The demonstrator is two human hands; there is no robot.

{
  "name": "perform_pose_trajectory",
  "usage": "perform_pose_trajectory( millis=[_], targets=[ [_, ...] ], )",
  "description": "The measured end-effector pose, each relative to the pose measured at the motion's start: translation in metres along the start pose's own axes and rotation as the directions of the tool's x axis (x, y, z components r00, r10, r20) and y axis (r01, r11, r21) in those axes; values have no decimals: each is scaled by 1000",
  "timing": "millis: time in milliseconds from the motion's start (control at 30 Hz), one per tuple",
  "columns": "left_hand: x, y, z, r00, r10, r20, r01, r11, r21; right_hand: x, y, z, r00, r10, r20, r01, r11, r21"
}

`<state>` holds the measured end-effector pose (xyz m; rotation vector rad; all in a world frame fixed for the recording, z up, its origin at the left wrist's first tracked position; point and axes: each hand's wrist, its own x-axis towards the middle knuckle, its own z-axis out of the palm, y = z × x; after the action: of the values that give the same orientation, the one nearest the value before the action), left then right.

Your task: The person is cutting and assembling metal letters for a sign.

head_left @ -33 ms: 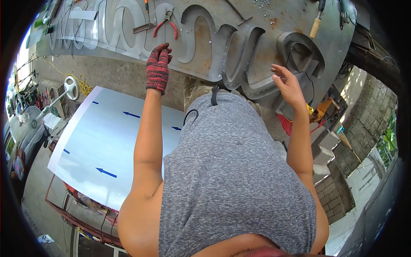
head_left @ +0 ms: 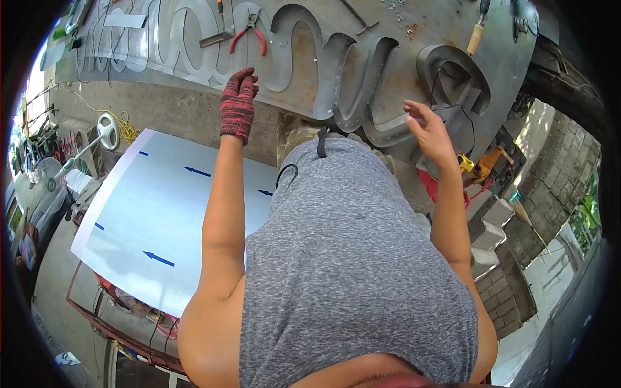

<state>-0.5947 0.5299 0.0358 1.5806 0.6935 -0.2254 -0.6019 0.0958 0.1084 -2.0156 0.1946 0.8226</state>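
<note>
Grey marled fabric fills the near part of my feed: the wearer's shirt [head_left: 349, 252], forearms out to either side. White sheet [head_left: 171, 213] with blue arrows sits left of the torso, passing behind the left arm from where I look. Next out, left hand [head_left: 238, 107], red-and-black knit glove: fingers bunched and slightly curled, near the table's front edge. Palm is turned from me, so I can't tell if it grips anything. Right hand [head_left: 432, 134] is bare, loose and fairly wide, thumb parted from lightly bent fingers; it's by the near bend of the metal lettering [head_left: 375, 72]. I can't confirm contact. Yellow item [head_left: 464, 163] shows just beside the right wrist. Lettering itself: script shapes in bent strip, standing on edge along the metal table [head_left: 446, 22] beyond both hands. Its right-end curl [head_left: 479, 81] is past the right hand. Red-handled pliers [head_left: 251, 26] lie open beyond the gloved fingertips, an orange-handled tool [head_left: 223, 29] just left of them. Farther back I've got a slim T-headed hammer [head_left: 366, 27], and a wooden-handled tool [head_left: 475, 40] off to the right.
</note>
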Motion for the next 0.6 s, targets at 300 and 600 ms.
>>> perform_pose_trajectory(
  millis=[300,600],
  targets=[
    [-77,-131,15,980,-84,-178,107,987,122,-71,54,18,988,-147,35,149,986,-71],
    [-105,-143,29,904,-390,-177,343,907,-245,-88,80,-4,968,-250,-31,233,937,-259]
  ],
)
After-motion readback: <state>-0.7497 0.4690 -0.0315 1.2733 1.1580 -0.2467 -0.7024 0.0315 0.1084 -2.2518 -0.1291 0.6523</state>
